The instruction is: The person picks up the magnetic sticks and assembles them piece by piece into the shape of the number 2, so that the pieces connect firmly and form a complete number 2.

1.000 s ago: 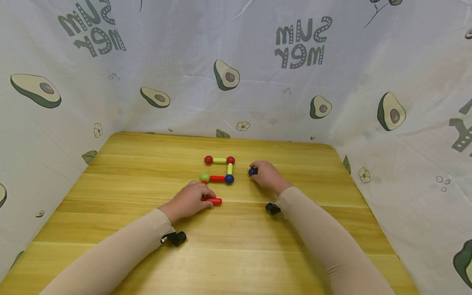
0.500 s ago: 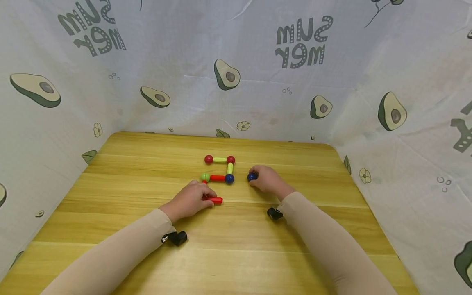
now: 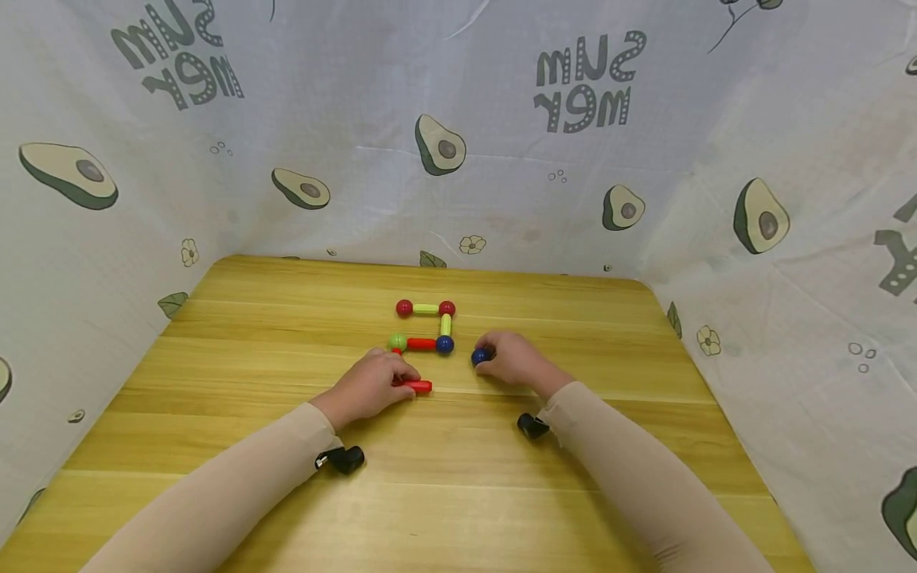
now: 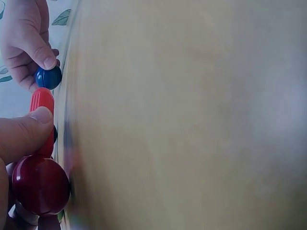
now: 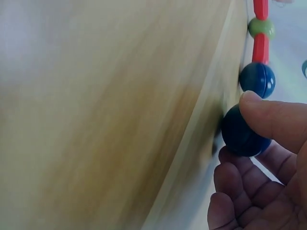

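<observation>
My left hand (image 3: 368,386) grips a red rod (image 3: 419,386) between thumb and fingers, its free end pointing right. In the left wrist view a dark red ball (image 4: 41,185) sits at the near end of that rod. A blue ball (image 3: 481,357) is pinched by my right hand (image 3: 512,362), a short way to the right of the rod's tip. Beyond the left hand lies a flat chain of rods and balls, with a green ball (image 3: 397,342), a second blue ball (image 3: 444,344) and two red balls. Another red rod runs from the green ball toward the left hand, partly hidden.
The wooden table (image 3: 458,477) reaches back to a white cloth (image 3: 344,95) printed with avocados, which also hangs at both sides. A small black camera (image 3: 347,460) is on the left wrist, another black camera (image 3: 532,426) on the right.
The right hand has brought the blue ball nearer and to the left, closer to the red rod's end. The left hand stays nearly still on the rod.
</observation>
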{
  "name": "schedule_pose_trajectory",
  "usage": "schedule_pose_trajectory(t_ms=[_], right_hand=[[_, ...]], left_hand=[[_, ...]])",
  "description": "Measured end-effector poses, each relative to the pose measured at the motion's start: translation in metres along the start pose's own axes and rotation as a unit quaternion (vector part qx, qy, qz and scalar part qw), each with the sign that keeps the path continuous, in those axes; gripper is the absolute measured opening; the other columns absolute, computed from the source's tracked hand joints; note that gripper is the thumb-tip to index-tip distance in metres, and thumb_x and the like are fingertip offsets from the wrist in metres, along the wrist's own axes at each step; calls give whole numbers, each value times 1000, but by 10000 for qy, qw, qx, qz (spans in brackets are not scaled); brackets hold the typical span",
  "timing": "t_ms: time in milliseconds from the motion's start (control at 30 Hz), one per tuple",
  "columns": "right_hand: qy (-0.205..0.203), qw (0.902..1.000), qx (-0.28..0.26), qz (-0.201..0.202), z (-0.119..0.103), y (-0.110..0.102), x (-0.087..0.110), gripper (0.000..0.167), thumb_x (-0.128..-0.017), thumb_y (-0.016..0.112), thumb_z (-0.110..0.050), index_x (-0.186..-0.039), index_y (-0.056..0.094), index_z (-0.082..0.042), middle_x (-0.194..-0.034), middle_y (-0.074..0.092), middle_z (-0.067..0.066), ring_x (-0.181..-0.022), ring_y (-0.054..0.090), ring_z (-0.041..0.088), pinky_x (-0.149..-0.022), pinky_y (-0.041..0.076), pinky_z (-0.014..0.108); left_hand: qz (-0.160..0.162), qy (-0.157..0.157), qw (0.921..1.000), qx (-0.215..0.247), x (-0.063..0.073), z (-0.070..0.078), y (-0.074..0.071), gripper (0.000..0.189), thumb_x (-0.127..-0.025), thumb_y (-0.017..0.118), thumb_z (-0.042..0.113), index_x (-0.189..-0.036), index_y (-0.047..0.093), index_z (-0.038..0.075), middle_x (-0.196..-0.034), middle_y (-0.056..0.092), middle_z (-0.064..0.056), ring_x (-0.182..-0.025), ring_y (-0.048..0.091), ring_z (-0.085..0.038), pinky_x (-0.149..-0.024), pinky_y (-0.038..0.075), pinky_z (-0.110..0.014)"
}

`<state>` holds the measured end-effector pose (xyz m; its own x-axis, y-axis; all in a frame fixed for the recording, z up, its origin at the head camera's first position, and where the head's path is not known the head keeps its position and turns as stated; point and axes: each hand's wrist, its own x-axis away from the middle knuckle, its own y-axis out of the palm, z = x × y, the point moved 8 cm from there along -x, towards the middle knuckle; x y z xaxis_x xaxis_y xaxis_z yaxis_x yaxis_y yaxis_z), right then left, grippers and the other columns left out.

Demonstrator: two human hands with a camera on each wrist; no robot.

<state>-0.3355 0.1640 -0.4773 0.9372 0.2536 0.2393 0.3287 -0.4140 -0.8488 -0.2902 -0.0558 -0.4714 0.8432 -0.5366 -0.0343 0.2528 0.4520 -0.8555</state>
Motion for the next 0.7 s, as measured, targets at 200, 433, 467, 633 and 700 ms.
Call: schedule_pose_trajectory(t_ms=[200,433,467,633,700], right_hand=[[-121,9999,67,-50,-9,4,5,38,-94,81,-25,-127,70,-8,-118,72,10,-107,65,23,-102,54,45],[-225,9997,-48,-119,-19,11,8,36,-93,83,-23,-123,71,-9,-112,72,7,-102,66,21,-98,56,42],[-223,9997,-52,-130,-20,12,8,35,-93,83,-23,-123,71,-10,-111,72,7,-102,65,20,-97,56,42],[-235,9995,-92,-168,-25,16,9,35,-92,84,-23,-122,71,-11,-111,72,6,-102,65,20,-97,56,41],[-296,9994,-55,-176,-28,18,9,35,-92,84,-23,-122,71,-12,-110,72,5,-101,65,20,-97,56,41]], left_hand=[[-63,-72,9999,124,-2,-2,0,20,-94,82,26,-111,82,18,-109,78,5,-104,58,-20,-95,46,-38],[-97,-111,9997,207,-3,-4,-1,20,-94,81,27,-113,82,20,-110,77,7,-104,57,-18,-96,45,-38],[-88,-89,9997,198,-3,-4,-1,19,-94,81,27,-112,82,19,-110,77,7,-105,57,-18,-96,46,-38],[-74,-46,9999,140,-4,-4,0,19,-95,81,27,-112,82,20,-111,77,7,-106,58,-19,-97,46,-38],[-79,-69,9998,148,-4,-5,0,19,-95,81,28,-112,82,20,-111,77,7,-105,57,-18,-96,46,-38]])
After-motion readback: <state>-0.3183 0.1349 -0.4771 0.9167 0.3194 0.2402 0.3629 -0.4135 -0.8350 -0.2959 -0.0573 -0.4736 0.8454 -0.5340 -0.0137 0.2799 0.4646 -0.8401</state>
